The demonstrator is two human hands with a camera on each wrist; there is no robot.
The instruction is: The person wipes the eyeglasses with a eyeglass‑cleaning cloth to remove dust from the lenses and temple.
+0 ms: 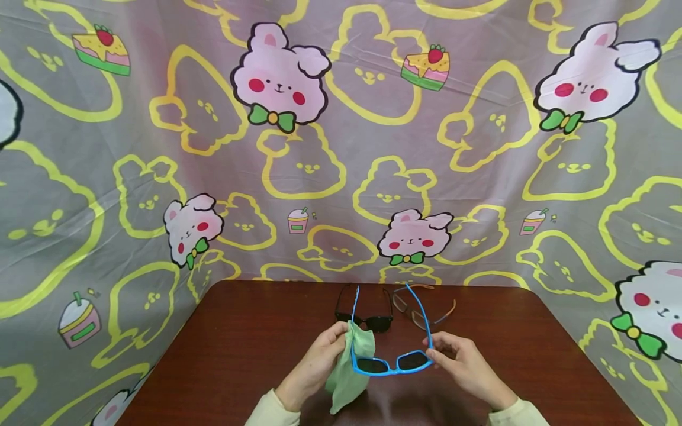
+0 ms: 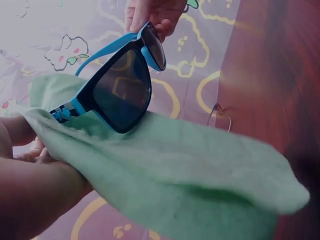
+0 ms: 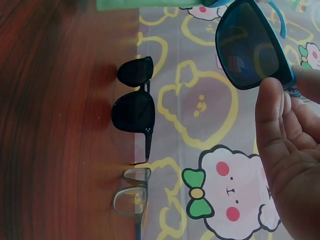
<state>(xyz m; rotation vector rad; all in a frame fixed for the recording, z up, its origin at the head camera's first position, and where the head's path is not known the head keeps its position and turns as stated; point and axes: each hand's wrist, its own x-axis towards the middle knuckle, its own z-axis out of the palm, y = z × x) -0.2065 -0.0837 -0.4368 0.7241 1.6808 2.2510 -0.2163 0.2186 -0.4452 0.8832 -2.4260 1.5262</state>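
Note:
Blue-framed sunglasses with dark lenses are held up above the table, temples unfolded and pointing away from me. My left hand pinches a light green cloth around the left temple near its hinge; the rest of the cloth hangs down. In the left wrist view the cloth covers part of that temple, and the fingertips are partly hidden behind it. At the other side, my right hand grips the right hinge corner between thumb and fingers, as the right wrist view shows beside the dark lens.
Behind the held pair, black sunglasses lie on the brown table. Clear-lens eyeglasses with orange-tipped temples lie to their right. A patterned curtain hangs around the table's back and sides.

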